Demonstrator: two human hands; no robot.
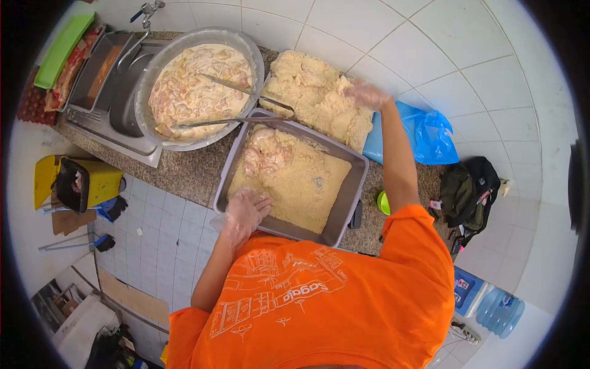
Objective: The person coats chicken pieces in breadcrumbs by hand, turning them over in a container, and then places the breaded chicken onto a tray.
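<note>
A grey rectangular tub (362, 178) holds pale breadcrumbs, with wet raw meat pieces (264, 154) at its upper left. My left hand (249, 208), in a clear plastic glove, lies with spread fingers over the tub's lower left part, on or just above the crumbs. My gloved right hand (367, 95) reaches over the right end of a heap of crumb-coated pieces (307, 80) by the wall; its fingers are blurred. Metal tongs (270, 115) rest across the rim of a large round bowl (142, 104) of battered meat, their handle end reaching the tub.
A sink (126, 111) with a tap (146, 23) and a grey tray (92, 80) is at the left. Blue plastic bags (430, 132), a green cup (383, 203) and a dark backpack (470, 194) lie right. A yellow bin (104, 184) stands on the floor.
</note>
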